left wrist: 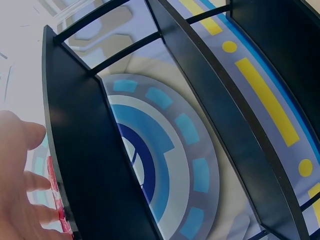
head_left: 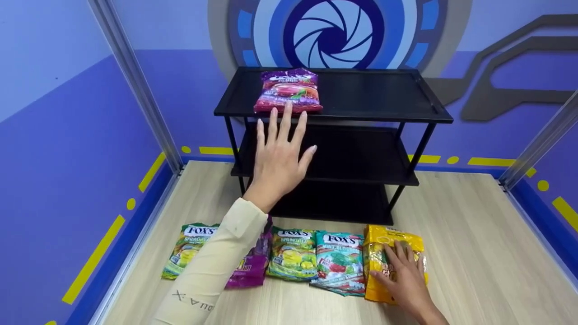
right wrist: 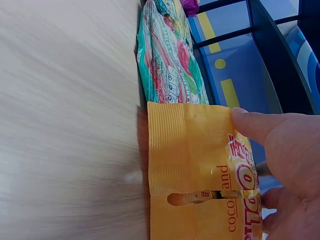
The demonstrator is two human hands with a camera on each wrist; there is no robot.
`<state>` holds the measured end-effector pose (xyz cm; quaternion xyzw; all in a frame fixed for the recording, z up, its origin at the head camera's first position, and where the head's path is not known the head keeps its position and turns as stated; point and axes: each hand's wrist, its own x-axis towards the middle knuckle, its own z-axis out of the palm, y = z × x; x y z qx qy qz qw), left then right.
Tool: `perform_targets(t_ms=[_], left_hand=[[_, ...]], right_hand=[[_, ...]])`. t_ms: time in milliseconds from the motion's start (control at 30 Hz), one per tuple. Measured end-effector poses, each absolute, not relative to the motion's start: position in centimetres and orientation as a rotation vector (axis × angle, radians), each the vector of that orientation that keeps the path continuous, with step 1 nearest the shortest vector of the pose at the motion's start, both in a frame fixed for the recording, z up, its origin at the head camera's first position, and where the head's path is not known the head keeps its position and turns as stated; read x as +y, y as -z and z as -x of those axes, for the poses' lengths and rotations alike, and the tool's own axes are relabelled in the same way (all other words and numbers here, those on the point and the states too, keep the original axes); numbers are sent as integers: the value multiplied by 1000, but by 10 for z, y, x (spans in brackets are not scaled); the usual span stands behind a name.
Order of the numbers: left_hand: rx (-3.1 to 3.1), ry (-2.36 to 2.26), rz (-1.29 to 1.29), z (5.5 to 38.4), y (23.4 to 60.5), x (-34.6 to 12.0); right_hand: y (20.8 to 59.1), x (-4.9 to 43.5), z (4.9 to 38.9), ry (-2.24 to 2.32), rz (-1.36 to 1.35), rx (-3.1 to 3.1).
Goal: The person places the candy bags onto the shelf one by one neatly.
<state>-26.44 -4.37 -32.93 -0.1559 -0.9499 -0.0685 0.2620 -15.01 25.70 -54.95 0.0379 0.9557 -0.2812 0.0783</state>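
My left hand (head_left: 280, 164) reaches up to the black rack's top shelf with its fingers straight and spread. Its fingertips touch the lower edge of a purple and red Fox's candy bag (head_left: 290, 92) lying there. In the left wrist view only a red sliver of that bag (left wrist: 56, 192) shows past the shelf edge. On the table, my right hand (head_left: 404, 280) rests on a yellow candy bag (right wrist: 200, 145), fingers spread over its front and thumb at its left edge. Left of it lies a teal Fox's bag (head_left: 341, 262).
Further left in the row are a green Fox's bag (head_left: 293, 255), a purple bag (head_left: 248, 271) partly behind my left sleeve, and another green Fox's bag (head_left: 187, 246). The three-tier black rack (head_left: 375, 95) stands behind them, between blue panel walls (head_left: 81, 149).
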Motion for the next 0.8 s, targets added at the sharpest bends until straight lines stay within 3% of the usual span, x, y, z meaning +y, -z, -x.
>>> perform_targets(t_ms=[367, 800], left_hand=[[-2521, 242, 468, 258, 335, -43], [-2440, 254, 747, 225, 357, -59]], right_hand=[[551, 256, 148, 833, -75, 2906], [551, 256, 150, 823, -114, 2860]])
